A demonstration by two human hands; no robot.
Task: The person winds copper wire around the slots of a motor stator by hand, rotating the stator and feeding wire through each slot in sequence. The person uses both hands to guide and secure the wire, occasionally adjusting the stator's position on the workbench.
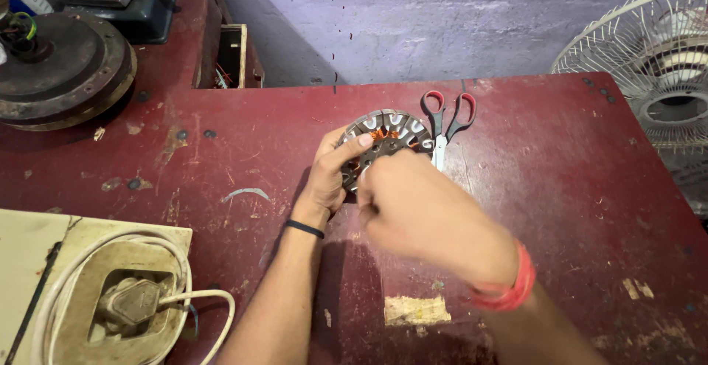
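Observation:
A round metal motor stator with white slot liners and copper winding stands tilted on the dark red table. My left hand grips its left rim, thumb laid across the top face. My right hand is closed in front of the stator's lower right part, blurred; whether it pinches a wire is hidden. Both wrists wear bands, black on the left, red on the right.
Red-handled scissors lie just right of the stator. A white fan guard stands at the right edge. A large dark round motor housing sits far left. A plug with white cable rests on a beige board at the lower left.

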